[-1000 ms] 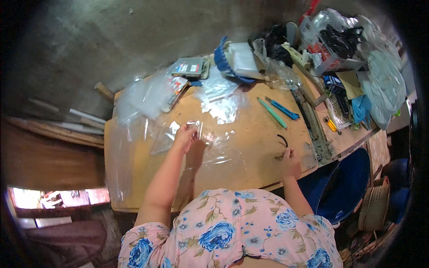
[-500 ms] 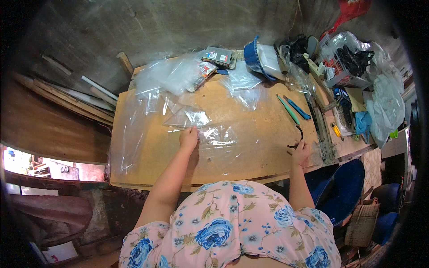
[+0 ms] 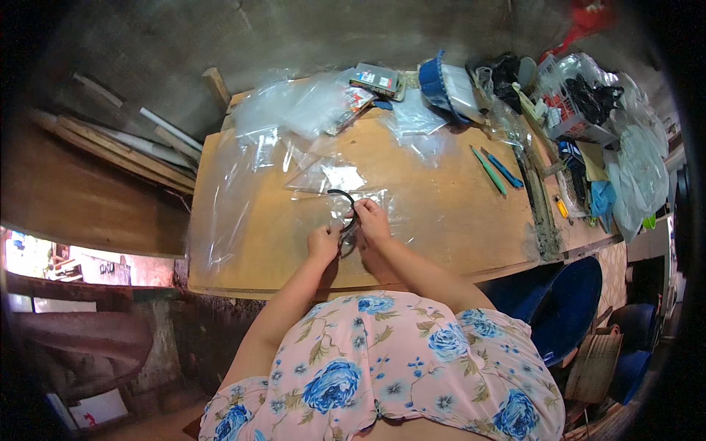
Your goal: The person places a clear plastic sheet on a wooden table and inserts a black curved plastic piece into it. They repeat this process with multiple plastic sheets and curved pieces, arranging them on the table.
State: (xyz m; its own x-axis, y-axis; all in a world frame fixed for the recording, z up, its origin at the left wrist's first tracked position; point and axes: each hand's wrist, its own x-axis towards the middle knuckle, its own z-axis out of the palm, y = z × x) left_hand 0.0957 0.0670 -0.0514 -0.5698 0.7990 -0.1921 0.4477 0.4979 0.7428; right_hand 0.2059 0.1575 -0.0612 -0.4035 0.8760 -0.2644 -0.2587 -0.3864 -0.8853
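Above the middle of the wooden table, my right hand (image 3: 373, 222) pinches a black curved strip (image 3: 341, 192), its upper end arching left over the fingers. My left hand (image 3: 324, 242) is closed right beside the strip's lower end; what lies between its fingers is hidden. Under and around both hands lies clear plastic film (image 3: 305, 209), shining in spots. Further up the table rests a folded clear plastic sheet (image 3: 342, 175).
A green pen-like tool (image 3: 490, 173) and a blue-handled cutter (image 3: 503, 167) lie on the right. More plastic sheets (image 3: 294, 110), a dark box (image 3: 376, 78) and a blue basket (image 3: 439, 88) stand at the back. A white crate (image 3: 581, 125) holds bags.
My right hand has brought the black strip from the table's right side to the middle. My left hand has drawn slightly nearer to me, closed beside the strip. The view has shifted a little.
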